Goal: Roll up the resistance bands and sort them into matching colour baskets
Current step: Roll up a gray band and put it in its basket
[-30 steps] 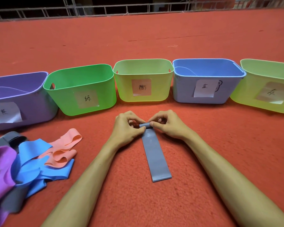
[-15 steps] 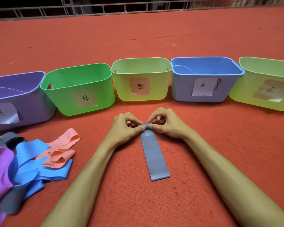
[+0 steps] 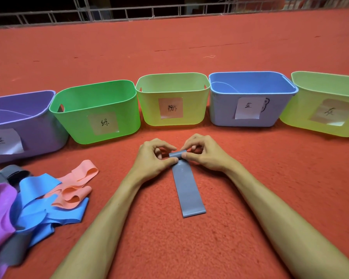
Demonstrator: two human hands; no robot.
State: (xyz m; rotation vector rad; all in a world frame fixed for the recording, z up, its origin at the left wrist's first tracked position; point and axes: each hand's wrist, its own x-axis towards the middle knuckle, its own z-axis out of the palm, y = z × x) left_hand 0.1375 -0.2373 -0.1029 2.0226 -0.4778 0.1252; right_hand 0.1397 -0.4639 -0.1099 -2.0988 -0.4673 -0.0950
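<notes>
Both hands' grips, left hand (image 3: 153,158) and right hand (image 3: 206,156), pinch the grey band's (image 3: 189,190) rolled far end, its length running toward the person.

Both your bare forearms reach in from the lower corners and converge at centre. Your left hand (image 3: 152,158) and right hand (image 3: 207,156) sit close together, each pinching one side of the grey band (image 3: 187,190)'s rolled end between thumb and curled fingers

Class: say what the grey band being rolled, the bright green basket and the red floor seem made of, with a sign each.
Flat grey resistance band: probably matte rubber or latex; rolls thin and limp. Bright green basket: smooth moulded plastic, faint sheen. Red floor: likely short-pile carpet; fuzzy texture.
</notes>
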